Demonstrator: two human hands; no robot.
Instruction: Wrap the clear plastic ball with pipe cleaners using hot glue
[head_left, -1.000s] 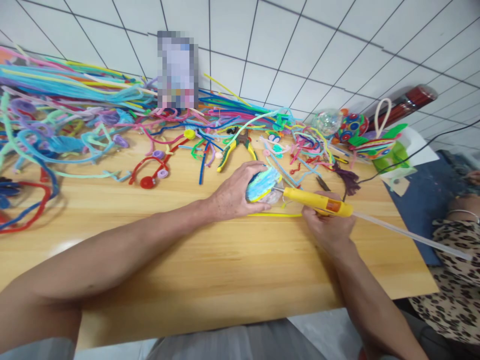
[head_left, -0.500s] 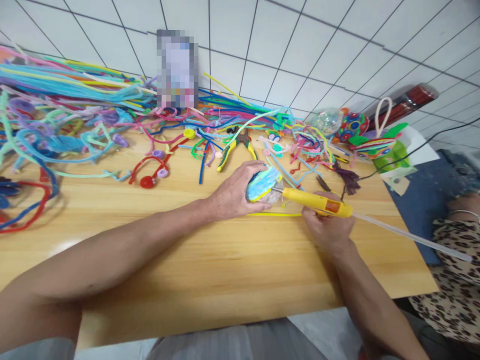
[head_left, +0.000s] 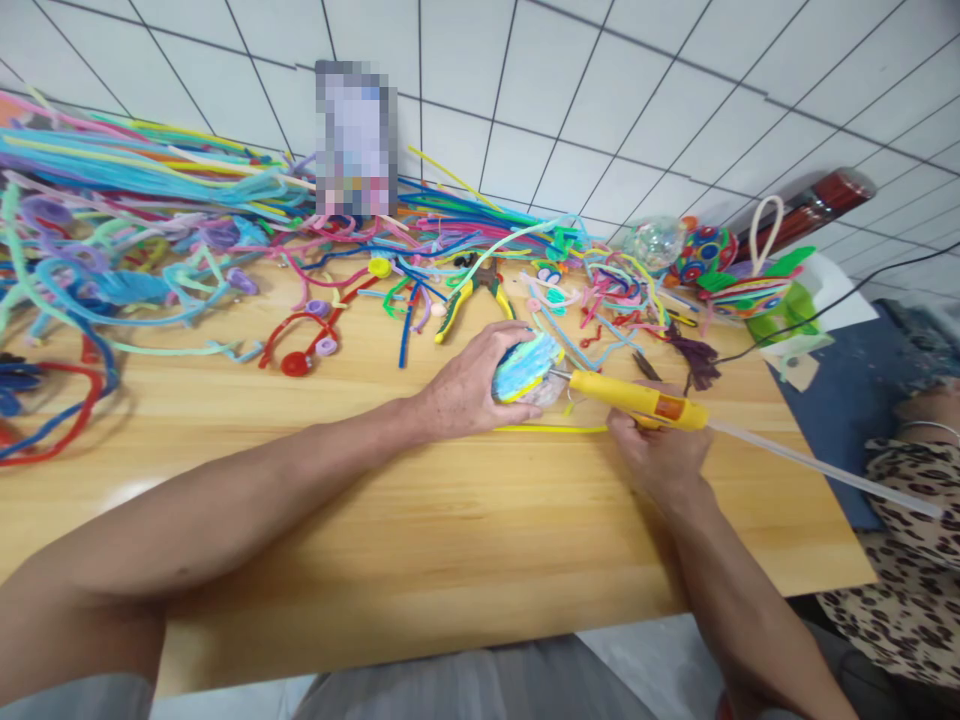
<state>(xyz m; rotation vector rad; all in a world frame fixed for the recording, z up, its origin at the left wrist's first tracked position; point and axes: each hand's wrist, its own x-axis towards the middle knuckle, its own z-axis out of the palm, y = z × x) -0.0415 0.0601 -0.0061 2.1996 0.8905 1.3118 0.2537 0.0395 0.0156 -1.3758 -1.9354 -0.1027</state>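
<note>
My left hand [head_left: 469, 388] grips a small ball [head_left: 525, 367] wrapped in light-blue and yellow pipe cleaner, held just above the wooden table [head_left: 420, 510]. My right hand [head_left: 660, 455] holds a yellow glue gun [head_left: 637, 398] with a long clear glue stick [head_left: 825, 468] sticking out behind it. The gun's nozzle touches the right side of the ball. A yellow pipe cleaner [head_left: 555, 429] lies flat on the table under the gun.
Piles of coloured pipe cleaners [head_left: 150, 230] cover the table's back and left. Yellow-green pliers [head_left: 469, 295] lie behind the ball. A decorated ball [head_left: 705, 252], a clear ball [head_left: 652, 243] and a green basket [head_left: 784, 305] stand at back right. Another person [head_left: 911, 520] sits at right.
The glue gun's rear has shifted very slightly to the right and up; the left hand and the ball stay where they were.
</note>
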